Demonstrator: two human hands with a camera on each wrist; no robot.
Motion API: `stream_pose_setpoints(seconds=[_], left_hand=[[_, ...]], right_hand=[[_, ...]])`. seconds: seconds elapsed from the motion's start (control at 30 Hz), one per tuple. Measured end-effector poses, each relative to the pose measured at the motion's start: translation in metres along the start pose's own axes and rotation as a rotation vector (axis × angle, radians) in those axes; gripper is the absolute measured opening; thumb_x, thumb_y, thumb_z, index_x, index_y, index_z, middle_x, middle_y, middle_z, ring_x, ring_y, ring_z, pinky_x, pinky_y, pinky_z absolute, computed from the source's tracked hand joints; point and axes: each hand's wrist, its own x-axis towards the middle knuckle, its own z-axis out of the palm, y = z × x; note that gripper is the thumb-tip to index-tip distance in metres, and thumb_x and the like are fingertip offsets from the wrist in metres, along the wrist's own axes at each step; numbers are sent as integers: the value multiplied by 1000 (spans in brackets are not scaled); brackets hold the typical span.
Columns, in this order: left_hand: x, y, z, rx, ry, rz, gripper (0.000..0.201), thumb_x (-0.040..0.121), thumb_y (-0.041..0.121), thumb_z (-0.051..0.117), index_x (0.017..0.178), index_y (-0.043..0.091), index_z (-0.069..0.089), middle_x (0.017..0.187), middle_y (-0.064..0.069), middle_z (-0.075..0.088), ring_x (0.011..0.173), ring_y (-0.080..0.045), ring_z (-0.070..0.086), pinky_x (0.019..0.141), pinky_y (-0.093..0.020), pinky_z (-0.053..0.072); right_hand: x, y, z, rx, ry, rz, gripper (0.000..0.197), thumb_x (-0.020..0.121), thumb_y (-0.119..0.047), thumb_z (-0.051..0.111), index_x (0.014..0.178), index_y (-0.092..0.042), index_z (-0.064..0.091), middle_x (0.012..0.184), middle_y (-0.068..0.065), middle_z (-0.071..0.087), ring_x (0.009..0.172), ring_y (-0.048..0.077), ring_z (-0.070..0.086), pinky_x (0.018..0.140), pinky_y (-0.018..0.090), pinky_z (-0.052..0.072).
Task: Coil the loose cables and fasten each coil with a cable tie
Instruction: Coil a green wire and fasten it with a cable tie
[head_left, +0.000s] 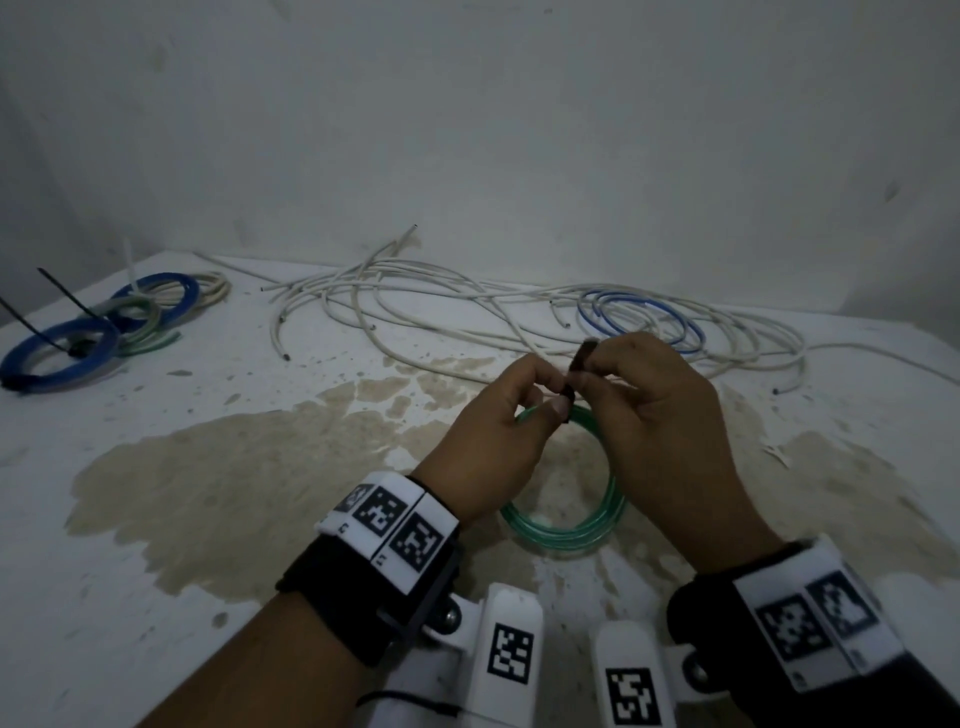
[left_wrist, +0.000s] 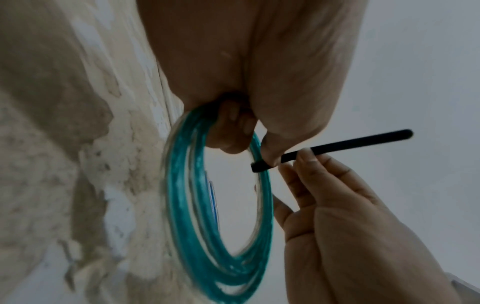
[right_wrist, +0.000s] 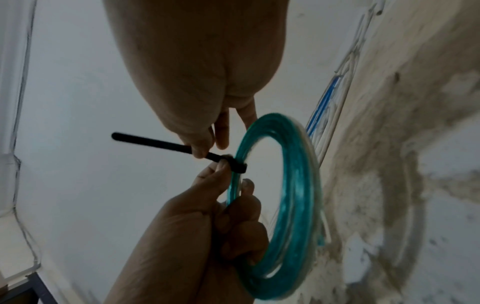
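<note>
Head view, left to right. Far left of the stained table (head_left: 218, 467): finished coils (head_left: 98, 332), blue and green, each with a black tie standing up from it. Centre back: white loose cables (head_left: 415, 291) in a tangle, with a blue cable (head_left: 639, 317) looped among them toward the right. Near centre: the green coil (head_left: 566, 525), held up off the table between both hands.

Left hand (head_left: 498, 441): fingers curled round the coil's upper arc, thumb and forefinger pinching it at the cable tie (left_wrist: 348, 145). Right hand (head_left: 654, 415): thumb and fingertips pinching the tie's free tail just beside the head.

Wrist views show the black tie already looped round the green strands, tail through the head and sticking out.

Step in hand, as judged: cinching the tie on this coil. Next move calls for a steady pull along the tail while the left hand keeps the strands bunched, so that none slips out of the loop. White and blue cables remain uncoiled.
</note>
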Motion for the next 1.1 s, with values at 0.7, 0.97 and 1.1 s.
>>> stream_pose_setpoints(seconds=[0.7,0.97,1.1], left_hand=[[3,14,-4,-576,314,-285,22,97,3,44,106,13,61,83,-6,55,54,-12,45,50,-25,48],[2,13,-10,-250,272,-253,15,94,24,58,98,13,69,88,-10,69,63,-16,66,59,-27,57],[1,9,-10,-229,368,-229,24,94,17,58,80,3,71,69,-13,68,54,-20,66,55,-27,56]], right_hand=[[2,-4,0,439,-183,741,26,98,-16,45,81,-11,64,63,8,62,46,19,58,44,34,54],[2,5,-5,460,-206,777,34,100,-15,42,68,-10,53,58,6,49,41,15,50,39,26,42],[0,5,-3,399,-228,679,29,99,-14,42,79,0,58,59,5,48,44,16,51,40,28,43]])
